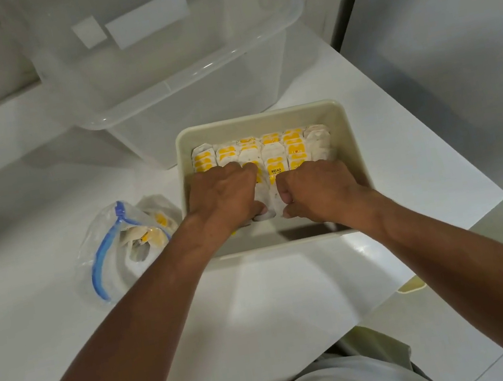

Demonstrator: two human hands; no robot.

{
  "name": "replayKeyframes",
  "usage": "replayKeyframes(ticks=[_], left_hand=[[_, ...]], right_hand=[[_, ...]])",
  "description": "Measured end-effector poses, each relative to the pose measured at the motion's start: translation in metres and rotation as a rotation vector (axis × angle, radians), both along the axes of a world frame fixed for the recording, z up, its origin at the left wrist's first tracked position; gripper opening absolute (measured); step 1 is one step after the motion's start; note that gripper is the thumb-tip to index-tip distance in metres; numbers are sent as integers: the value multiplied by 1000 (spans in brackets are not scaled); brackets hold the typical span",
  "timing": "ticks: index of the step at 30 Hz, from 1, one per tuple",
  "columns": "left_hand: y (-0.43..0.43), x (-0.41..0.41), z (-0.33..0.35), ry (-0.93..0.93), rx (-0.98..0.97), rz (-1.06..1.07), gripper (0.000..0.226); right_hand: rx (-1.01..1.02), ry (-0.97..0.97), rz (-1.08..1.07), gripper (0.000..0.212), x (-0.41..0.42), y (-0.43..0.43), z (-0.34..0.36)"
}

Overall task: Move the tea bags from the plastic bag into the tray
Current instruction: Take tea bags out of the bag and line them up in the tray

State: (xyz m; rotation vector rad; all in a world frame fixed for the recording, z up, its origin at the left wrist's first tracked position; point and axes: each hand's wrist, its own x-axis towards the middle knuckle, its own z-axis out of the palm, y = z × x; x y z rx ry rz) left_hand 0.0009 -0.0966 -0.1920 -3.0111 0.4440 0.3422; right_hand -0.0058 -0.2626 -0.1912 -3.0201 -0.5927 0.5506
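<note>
Tea bags (271, 152) in tray (259, 118) lie under left hand (224, 195), right hand (318, 188).

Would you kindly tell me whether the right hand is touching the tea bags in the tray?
Touching. The head view shows the right hand gripping tea bags inside the tray.

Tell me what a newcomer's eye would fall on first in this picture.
First the yellow-and-white tea bags, packed in neat rows in the cream tray on the white counter. Both hands reach into its near half, the left hand and right hand curled round tea bags. Left of the tray lies the plastic bag with a blue zip, more tea bags inside; behind stands a big clear storage bin.
</note>
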Motion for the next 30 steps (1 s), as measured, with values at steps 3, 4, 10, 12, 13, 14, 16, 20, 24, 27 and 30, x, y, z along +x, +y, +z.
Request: replayKeyframes(ticks=[3, 4, 10, 12, 13, 14, 16, 20, 24, 27, 30], left_hand=[[2, -1, 1, 8, -6, 3, 49], [3, -2, 1, 6, -12, -1, 50], [8, -9, 15, -58, -140, 3, 42], [13, -15, 21, -73, -209, 26, 39], [17, -18, 25, -74, -252, 43, 37], [21, -22, 28, -68, -304, 64, 35], [31, -28, 35, -53, -413, 101, 31], [54, -39, 43, 17, -677, 144, 30], [76, -52, 46, 15, -828, 203, 29], [92, -62, 50, -39, -880, 206, 17], [115, -69, 52, -92, -848, 252, 13]], right_hand=[[7, 9, -11, 35, -1, 1, -1], [11, 9, -17, 35, -1, 1, 0], [201, 4, -129, 27, 2, -1, 2], [313, 24, -162, 25, 0, 0, 1], [376, 52, -174, 25, -1, 1, 2], [449, 91, -187, 25, -3, 2, 5], [582, 175, -202, 22, -7, 8, 12], [673, 198, -176, 20, -12, 24, 24], [709, 192, -156, 22, -14, 44, 32], [723, 187, -132, 21, -18, 59, 38], [725, 192, -95, 19, -20, 75, 42]])
